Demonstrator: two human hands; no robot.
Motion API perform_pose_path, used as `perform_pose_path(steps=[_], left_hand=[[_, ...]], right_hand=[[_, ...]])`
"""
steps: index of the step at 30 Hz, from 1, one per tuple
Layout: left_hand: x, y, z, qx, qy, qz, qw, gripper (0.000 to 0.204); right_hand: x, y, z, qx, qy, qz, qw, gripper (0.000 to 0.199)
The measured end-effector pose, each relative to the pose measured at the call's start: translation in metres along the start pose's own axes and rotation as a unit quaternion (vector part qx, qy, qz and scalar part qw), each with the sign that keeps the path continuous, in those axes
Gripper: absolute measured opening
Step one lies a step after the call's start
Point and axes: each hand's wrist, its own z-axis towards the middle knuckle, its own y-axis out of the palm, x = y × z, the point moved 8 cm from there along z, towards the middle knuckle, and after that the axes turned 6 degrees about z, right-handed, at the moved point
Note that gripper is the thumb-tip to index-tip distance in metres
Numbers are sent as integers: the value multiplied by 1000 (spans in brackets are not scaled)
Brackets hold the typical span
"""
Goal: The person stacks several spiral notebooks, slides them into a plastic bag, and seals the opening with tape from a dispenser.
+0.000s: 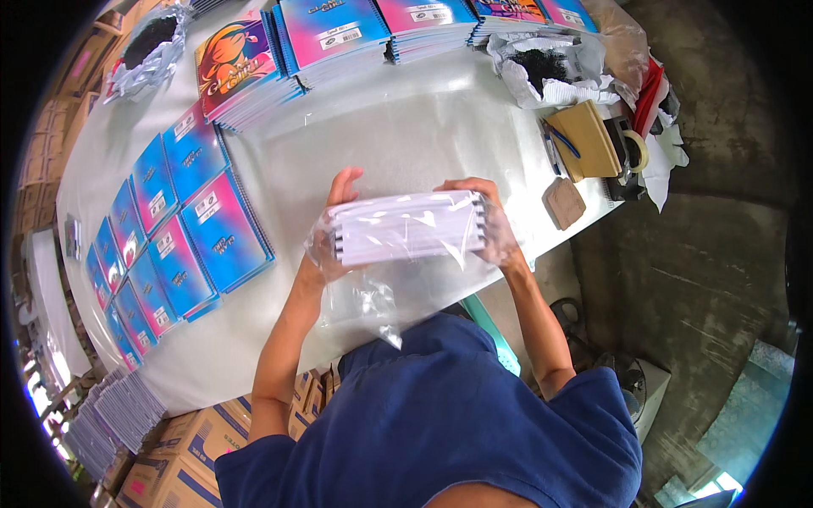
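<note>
A stack of spiral notebooks [406,229] sits inside a clear plastic bag [373,292], held on edge above the white table [406,127]. My left hand [332,222] grips the stack's left end, fingers reaching over the top. My right hand [489,222] clamps the right end by the spiral binding, through the plastic. The loose part of the bag hangs down toward my blue shirt.
Blue and pink notebooks [169,237] lie in overlapping rows at the left; more stacks [339,38] line the far edge. A brown notebook with a pen [584,140], a tape roll [635,152] and crumpled bags [550,72] sit at the right. Cardboard boxes [186,457] stand below.
</note>
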Motion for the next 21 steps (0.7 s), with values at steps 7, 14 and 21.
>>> perform_pose_path(steps=[7, 14, 21], left_hand=[[113, -34, -15, 5, 84, 104, 991, 121], [142, -5, -8, -44, -90, 490, 866, 75], [137, -9, 2, -73, -95, 601, 790, 57]], right_hand=[[-119, -8, -7, -130, -102, -125, 978, 93], [-196, 49, -1, -177, -173, -555, 794, 23], [-199, 48, 2, -163, -250, -603, 740, 10]])
